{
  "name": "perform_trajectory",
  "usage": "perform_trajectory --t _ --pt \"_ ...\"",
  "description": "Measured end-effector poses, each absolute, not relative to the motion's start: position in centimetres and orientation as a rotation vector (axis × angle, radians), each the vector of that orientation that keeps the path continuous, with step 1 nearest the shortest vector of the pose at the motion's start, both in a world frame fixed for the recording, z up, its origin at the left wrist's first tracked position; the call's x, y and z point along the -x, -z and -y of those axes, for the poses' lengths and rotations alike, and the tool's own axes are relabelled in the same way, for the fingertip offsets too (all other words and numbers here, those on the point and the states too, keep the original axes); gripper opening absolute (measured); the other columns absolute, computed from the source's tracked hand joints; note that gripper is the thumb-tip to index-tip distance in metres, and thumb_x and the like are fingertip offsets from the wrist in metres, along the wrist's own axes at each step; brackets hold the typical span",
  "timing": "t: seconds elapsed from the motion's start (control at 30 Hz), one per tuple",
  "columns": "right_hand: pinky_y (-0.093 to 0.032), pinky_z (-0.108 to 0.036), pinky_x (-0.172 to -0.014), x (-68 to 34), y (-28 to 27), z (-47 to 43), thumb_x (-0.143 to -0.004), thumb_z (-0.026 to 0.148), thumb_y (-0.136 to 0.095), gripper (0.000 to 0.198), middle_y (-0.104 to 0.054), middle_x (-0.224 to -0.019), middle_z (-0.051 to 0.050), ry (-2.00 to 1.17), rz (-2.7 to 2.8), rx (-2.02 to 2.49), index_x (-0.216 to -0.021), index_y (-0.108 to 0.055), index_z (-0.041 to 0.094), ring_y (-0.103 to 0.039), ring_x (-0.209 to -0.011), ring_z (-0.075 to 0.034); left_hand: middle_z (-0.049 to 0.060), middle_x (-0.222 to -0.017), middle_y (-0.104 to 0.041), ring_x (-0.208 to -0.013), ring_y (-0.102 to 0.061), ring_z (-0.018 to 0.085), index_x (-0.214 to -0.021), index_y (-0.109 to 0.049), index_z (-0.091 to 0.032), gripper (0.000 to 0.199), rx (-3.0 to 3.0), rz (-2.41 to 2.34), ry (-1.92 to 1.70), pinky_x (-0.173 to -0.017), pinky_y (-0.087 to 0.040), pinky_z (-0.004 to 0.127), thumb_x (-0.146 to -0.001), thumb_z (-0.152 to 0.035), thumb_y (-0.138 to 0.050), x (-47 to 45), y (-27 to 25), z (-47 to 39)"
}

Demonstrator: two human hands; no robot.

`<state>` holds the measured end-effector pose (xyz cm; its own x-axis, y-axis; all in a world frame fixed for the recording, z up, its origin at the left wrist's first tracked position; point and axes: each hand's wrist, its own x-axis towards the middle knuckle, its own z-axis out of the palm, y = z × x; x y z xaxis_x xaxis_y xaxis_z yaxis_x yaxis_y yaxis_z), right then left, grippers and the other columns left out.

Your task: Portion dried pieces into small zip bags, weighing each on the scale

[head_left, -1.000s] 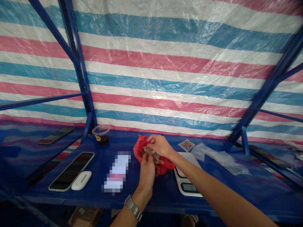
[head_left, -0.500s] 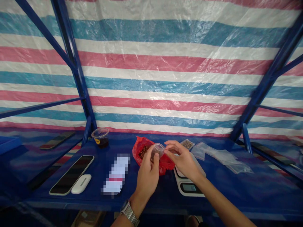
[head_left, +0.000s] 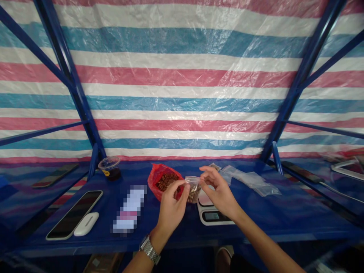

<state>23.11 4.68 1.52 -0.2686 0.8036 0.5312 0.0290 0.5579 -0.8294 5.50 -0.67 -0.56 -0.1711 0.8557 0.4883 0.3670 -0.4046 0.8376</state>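
A small clear zip bag [head_left: 194, 191] with brown bits in its lower part hangs between my two hands. My left hand [head_left: 173, 201] pinches the bag's top left corner. At the top right corner, my right hand [head_left: 217, 189] pinches the bag between thumb and index finger, its other fingers loosely raised. Behind my left hand lies an open red plastic bag [head_left: 153, 180] holding many small brown pieces [head_left: 167, 181]. Partly under my right hand stands a white digital scale [head_left: 203, 212] with a dark display.
Flat clear bags [head_left: 251, 180] lie right of the scale, near a filled small bag [head_left: 215, 167]. To the left are a lidded cup of dark liquid [head_left: 110, 168], a dark phone [head_left: 75, 214], a white earbud case [head_left: 87, 223] and a blurred-out phone [head_left: 131, 208]. Blue posts [head_left: 76, 94] frame the table.
The small bag, open and round-mouthed before, now has its top drawn flat between my hands. It has moved from over the red bag to its right side. The camera view has shifted.
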Motion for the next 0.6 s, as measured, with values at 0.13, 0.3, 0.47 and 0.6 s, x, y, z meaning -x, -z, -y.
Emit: perform_trajectory --t 0.13,0.3,0.47,0.6 --pt "-0.054 -0.03 -0.074 -25.3 -1.0 -6.1 -0.088 0.042 -0.07 0.042 -0.062 -0.092 0.0 -0.907 1.541 0.788 -0.123 -0.055 0.026 -0.066 -0.078 -0.016 0.005 -0.101 -0.076 -0.08 -0.065 0.018 -0.112 -0.073 -0.023 0.033 -1.644 -1.456 -1.607 -0.077 -0.05 0.03 -0.099 -0.047 -0.055 -5.6 0.4 0.5" --pt "-0.052 -0.032 -0.065 -29.2 1.7 -8.8 -0.083 0.039 -0.066 0.041 -0.068 -0.086 -0.001 -0.808 1.568 1.124 -0.119 -0.059 0.021 -0.067 -0.067 -0.019 0.006 -0.102 -0.076 -0.091 -0.068 0.02 -0.107 -0.073 -0.022 0.034 -1.667 -1.463 -1.621 -0.083 -0.05 0.031 -0.101 -0.046 -0.051 -5.3 0.6 0.1" --pt "-0.05 -0.035 -0.077 -31.0 3.4 -9.8 -0.087 0.039 -0.06 0.037 -0.076 -0.094 -0.005 -0.465 1.682 1.376 -0.12 -0.066 0.022 -0.067 -0.076 -0.022 0.007 -0.103 -0.076 -0.094 -0.068 0.022 -0.104 -0.074 -0.021 0.034 -1.718 -1.463 -1.62 -0.084 -0.051 0.032 -0.1 -0.047 -0.052 -5.4 0.8 -0.1" --pt "-0.048 -0.036 -0.079 -31.9 3.3 -9.9 -0.094 0.043 -0.048 0.038 -0.076 -0.1 -0.008 -0.281 1.593 1.434 -0.117 -0.07 0.021 -0.066 -0.08 -0.023 0.007 -0.106 -0.076 -0.099 -0.068 0.023 -0.104 -0.074 -0.022 0.033 -1.746 -1.466 -1.604 -0.087 -0.051 0.033 -0.1 -0.047 -0.052 -5.5 0.8 -0.1"
